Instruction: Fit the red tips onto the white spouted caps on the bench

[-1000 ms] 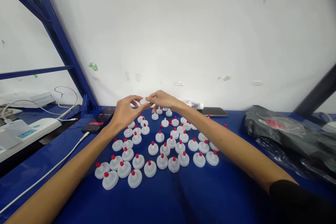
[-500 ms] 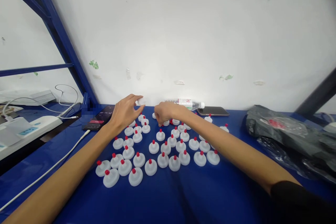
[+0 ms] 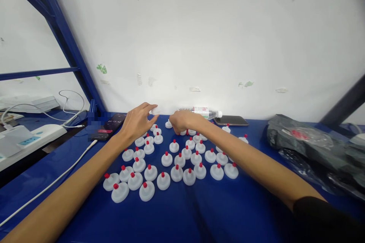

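My left hand [image 3: 138,120] is raised over the back left of the blue table, thumb and fingers pinching a white plastic cap [image 3: 155,111] by its edge. No red tip shows on that cap. To the right, my right hand [image 3: 179,121] is low over the back middle, its fingers curled downward; whatever they grip is hidden behind the hand. Several white domed caps with red tips stand in front, among them one cap [image 3: 174,146] near the middle and another cap [image 3: 147,191] at the front. A few red pieces [image 3: 187,132] show just beside my right hand.
A clear bottle [image 3: 203,112] lies along the wall, next to a dark phone [image 3: 231,120]. At left are a phone with a timer [image 3: 110,126], a white cable [image 3: 54,186] and a power strip [image 3: 42,136]. A grey plastic bag [image 3: 308,140] lies at right.
My right hand has shifted slightly right and up from the caps. My left hand, still pinching the white cap, has moved slightly to the right.
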`<state>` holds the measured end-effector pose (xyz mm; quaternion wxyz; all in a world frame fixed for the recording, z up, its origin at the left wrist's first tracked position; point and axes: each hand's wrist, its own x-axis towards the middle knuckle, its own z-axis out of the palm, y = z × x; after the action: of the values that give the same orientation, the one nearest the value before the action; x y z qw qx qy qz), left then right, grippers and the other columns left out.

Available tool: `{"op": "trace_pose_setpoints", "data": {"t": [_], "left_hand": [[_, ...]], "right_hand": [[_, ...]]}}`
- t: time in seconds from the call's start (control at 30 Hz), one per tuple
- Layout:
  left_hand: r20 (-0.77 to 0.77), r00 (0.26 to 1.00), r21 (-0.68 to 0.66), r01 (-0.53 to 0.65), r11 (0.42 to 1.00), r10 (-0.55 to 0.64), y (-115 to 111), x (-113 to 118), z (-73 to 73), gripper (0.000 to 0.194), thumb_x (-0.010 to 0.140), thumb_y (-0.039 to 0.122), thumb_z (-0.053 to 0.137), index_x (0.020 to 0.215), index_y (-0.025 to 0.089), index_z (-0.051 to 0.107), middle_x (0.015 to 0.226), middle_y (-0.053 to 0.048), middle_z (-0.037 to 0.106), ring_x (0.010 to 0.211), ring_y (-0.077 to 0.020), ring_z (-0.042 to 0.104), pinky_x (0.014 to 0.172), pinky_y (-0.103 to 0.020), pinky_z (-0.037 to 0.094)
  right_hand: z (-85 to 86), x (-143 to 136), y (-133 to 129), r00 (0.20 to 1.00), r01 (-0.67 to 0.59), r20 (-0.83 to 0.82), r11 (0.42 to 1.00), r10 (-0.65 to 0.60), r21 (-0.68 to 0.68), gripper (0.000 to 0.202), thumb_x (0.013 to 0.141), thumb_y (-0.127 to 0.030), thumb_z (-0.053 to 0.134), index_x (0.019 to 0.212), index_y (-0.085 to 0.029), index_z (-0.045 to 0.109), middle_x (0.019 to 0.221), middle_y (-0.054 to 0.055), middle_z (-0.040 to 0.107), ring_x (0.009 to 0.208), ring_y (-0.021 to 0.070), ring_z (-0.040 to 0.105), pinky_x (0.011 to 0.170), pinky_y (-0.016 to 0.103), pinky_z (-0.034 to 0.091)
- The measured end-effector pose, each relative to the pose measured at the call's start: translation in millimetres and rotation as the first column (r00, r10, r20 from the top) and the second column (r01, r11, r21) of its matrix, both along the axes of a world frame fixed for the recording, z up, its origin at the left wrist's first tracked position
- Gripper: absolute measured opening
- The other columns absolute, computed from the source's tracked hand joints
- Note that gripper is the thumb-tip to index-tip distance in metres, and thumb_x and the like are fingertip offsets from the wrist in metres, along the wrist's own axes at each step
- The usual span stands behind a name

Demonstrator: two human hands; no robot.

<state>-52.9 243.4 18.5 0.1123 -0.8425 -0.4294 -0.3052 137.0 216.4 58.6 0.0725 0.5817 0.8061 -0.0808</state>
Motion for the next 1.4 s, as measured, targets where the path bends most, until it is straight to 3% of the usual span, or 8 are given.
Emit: {"op": "trace_pose_setpoints", "data": {"t": [0.17,0.3,0.47,0.6,0.7,0.93,1.13,1.4], "left_hand": [[-0.015,1.000,-0.004,0.002,1.000,-0.002,0.8,-0.2,-0.7,0.041,0.095,0.039,0.056,0.129,0.018,0.069,0.116,-0.008,0.074,0.087,-0.0239,0.071,0.075,-0.034,0.051],[-0.038,0.999,-0.016,-0.008,1.000,0.007,0.6,0.5,-0.3,0.040,0.094,0.041,0.057,0.125,0.018,0.070,0.112,-0.008,0.075,0.088,-0.0251,0.071,0.076,-0.034,0.051],[-0.057,0.998,-0.032,-0.031,0.999,0.029,-1.8,1.9,1.4,0.039,0.094,0.041,0.056,0.122,0.019,0.072,0.110,-0.009,0.076,0.091,-0.0265,0.071,0.075,-0.034,0.051],[-0.059,0.998,-0.033,-0.033,0.999,0.031,-2.5,1.9,2.5,0.043,0.095,0.046,0.055,0.121,0.017,0.074,0.103,-0.010,0.076,0.091,-0.0282,0.070,0.075,-0.035,0.050],[-0.051,0.998,-0.038,-0.024,0.999,0.022,-2.9,2.1,3.1,0.044,0.096,0.049,0.055,0.119,0.018,0.076,0.096,-0.009,0.076,0.088,-0.0278,0.070,0.074,-0.035,0.049],[0.022,0.999,-0.065,-0.044,0.997,0.046,-7.4,4.6,7.3,0.050,0.096,0.056,0.053,0.111,0.017,0.079,0.093,-0.009,0.079,0.083,-0.0278,0.072,0.071,-0.036,0.049],[0.059,0.997,-0.097,-0.041,0.994,0.047,-7.9,5.6,6.9,0.046,0.095,0.054,0.055,0.103,0.017,0.080,0.090,-0.008,0.079,0.079,-0.0267,0.072,0.069,-0.035,0.048],[0.050,0.998,-0.175,0.033,0.984,-0.025,-7.7,6.8,4.1,0.049,0.095,0.061,0.055,0.110,0.021,0.079,0.098,-0.007,0.081,0.087,-0.0277,0.073,0.078,-0.036,0.051]], "right_hand": [[5.3,3.4,-0.6,1.000,0.007,-0.025,1.000,-0.007,-0.011,0.033,0.100,-0.036,0.066,0.127,-0.018,0.064,0.129,0.010,0.066,0.109,0.0234,0.067,0.092,0.045,0.058],[7.0,9.4,6.2,0.970,0.020,-0.243,0.995,0.004,0.097,0.030,0.101,-0.037,0.065,0.122,-0.017,0.066,0.122,0.009,0.068,0.103,0.0212,0.069,0.089,0.043,0.059],[4.2,14.4,18.0,0.818,0.016,-0.563,0.974,0.117,0.226,0.025,0.103,-0.031,0.062,0.121,-0.015,0.068,0.102,0.005,0.077,0.084,0.0152,0.074,0.081,0.032,0.060],[2.5,14.7,20.3,0.695,0.000,-0.690,0.959,0.203,0.282,0.023,0.102,-0.030,0.060,0.115,-0.018,0.075,0.107,0.005,0.080,0.078,0.0115,0.075,0.075,0.022,0.056],[2.2,13.9,19.0,0.641,-0.015,-0.735,0.962,0.219,0.274,0.021,0.100,-0.031,0.062,0.106,-0.017,0.076,0.104,0.005,0.080,0.074,0.0114,0.075,0.069,0.021,0.055],[3.0,16.0,17.7,0.564,-0.027,-0.801,0.974,0.201,0.225,0.028,0.098,-0.036,0.061,0.113,-0.017,0.074,0.107,0.009,0.080,0.082,0.0164,0.077,0.063,0.022,0.055],[3.5,17.4,18.7,0.546,-0.041,-0.820,0.983,0.171,0.177,0.026,0.096,-0.034,0.064,0.110,-0.016,0.074,0.105,0.009,0.080,0.082,0.0156,0.077,0.064,0.022,0.055],[10.4,21.3,16.8,0.528,-0.071,-0.842,0.994,0.110,0.085,0.012,0.088,-0.027,0.072,0.092,-0.018,0.079,0.095,0.007,0.080,0.088,0.0167,0.074,0.068,0.022,0.056]]}}
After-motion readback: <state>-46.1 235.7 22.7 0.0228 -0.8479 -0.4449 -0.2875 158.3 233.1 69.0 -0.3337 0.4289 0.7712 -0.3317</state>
